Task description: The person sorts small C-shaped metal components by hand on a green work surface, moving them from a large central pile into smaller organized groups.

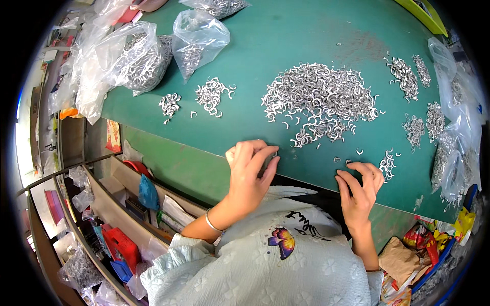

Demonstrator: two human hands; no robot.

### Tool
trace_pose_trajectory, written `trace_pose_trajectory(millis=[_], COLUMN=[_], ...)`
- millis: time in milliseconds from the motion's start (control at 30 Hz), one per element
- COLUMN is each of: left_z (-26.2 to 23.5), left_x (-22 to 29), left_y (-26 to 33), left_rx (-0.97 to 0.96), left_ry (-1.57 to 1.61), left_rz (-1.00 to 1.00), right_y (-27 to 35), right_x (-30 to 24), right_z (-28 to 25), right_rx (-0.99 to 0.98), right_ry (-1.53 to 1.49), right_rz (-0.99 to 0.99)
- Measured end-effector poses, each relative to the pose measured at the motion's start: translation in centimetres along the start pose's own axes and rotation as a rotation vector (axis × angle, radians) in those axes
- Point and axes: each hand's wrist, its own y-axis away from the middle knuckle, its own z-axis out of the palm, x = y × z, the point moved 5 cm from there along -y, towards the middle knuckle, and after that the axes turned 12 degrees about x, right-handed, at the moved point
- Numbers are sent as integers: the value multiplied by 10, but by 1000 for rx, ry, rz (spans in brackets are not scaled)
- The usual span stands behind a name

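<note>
My left hand (251, 166) is at the near edge of the green table (245, 61), thumb and fingers curled together. A small grey piece seems to show at its fingertips, too hidden to name. My right hand (360, 191) rests at the table edge further right, fingers bent and slightly apart. One of its fingertips touches or nearly touches a small dark piece (348, 162). Close by lie two loose curved metal pieces (360, 151). Beyond the hands spreads a large pile of silvery crescent-shaped metal pieces (321, 97). A small heap of crescents (388, 166) sits right of my right hand.
Two smaller heaps (210, 97) lie at the left, with several more (403, 76) at the right. Clear plastic bags of metal pieces (140, 64) stand far left; others (457, 148) line the right edge. Shelving with red and blue things (120, 247) is below left.
</note>
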Motion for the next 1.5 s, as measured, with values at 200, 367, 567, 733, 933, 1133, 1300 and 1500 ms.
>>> trace_pose_trajectory(millis=[200,367,567,733,933,1133,1300,1500], left_z=[-8,-13,-19,-27,-26,-11,13,23], left_x=[-5,-12,-18,-28,-30,-13,5,16], left_y=[4,7,8,13,13,10,9,9], left_rx=[59,101,146,213,204,64,-77,-132], left_ry=[8,-6,-2,-19,25,125,229,232], left_rz=[-11,-28,-46,-95,-77,-21,58,86], right_y=[-2,-6,-25,-45,-60,-48,-18,-28], right_x=[-8,-25,-60,-85,-83,-28,-2,-23], right_z=[3,23,66,99,90,19,27,35], right_rx=[-1,-32,-85,-85,-59,-28,-256,-238], right_ry=[-3,-180,-317,-366,-393,116,248,-105], right_rz=[-67,-108,-197,-282,-211,26,141,111])
